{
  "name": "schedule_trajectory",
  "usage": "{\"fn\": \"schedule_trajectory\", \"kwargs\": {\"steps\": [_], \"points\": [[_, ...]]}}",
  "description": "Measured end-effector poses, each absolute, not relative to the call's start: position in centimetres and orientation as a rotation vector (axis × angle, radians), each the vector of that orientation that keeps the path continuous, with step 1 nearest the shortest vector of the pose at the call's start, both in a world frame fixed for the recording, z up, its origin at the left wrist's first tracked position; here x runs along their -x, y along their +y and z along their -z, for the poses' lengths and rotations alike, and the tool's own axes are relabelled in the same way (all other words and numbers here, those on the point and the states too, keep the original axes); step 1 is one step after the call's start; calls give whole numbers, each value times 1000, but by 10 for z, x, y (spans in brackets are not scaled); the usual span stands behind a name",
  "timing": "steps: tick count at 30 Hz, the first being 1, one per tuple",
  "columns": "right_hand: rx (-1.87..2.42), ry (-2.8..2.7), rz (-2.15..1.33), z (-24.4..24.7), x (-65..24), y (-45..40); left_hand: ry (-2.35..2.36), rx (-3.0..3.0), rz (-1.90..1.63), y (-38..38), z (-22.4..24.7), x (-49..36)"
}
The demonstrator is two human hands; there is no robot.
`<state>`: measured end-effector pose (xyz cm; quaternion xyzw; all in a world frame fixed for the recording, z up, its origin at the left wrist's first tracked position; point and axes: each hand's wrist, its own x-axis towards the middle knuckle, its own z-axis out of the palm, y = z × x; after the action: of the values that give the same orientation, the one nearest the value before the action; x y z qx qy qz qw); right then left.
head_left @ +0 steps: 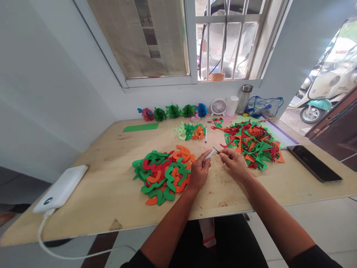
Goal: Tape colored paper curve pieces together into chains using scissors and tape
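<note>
Between the fingertips of my left hand is a small folded piece of white paper. My right hand is closed on a pair of small scissors, whose thin dark blades point at the paper; most of the handle is hidden by the fingers. Left of my left hand lies a heap of curved green, red and orange paper cut-outs. Beyond my right hand spreads a pile of green, red and orange paper scraps.
Patterned paper cut-outs and a white pen lie ahead. Folded paper figures, a small fan and a bottle line the wall. A phone lies right, a green strip back left, a cabled power bank left.
</note>
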<state>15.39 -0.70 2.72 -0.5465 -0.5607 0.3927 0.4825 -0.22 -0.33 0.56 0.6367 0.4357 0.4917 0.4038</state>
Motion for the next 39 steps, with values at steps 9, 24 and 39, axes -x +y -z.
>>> {"fn": "schedule_trajectory", "kwargs": {"steps": [9,24,39], "points": [[1253,-1490,-874,-16,-156,-4,1120,-1502,-1288,-2,-2,2],[1233,-1527,-833,-16,-156,-6,1132,-1512,-1242,-8,-10,1],[1254,-1554,-760,-13,-156,-5,1139,-1603,-1226,-5,-3,1]]}}
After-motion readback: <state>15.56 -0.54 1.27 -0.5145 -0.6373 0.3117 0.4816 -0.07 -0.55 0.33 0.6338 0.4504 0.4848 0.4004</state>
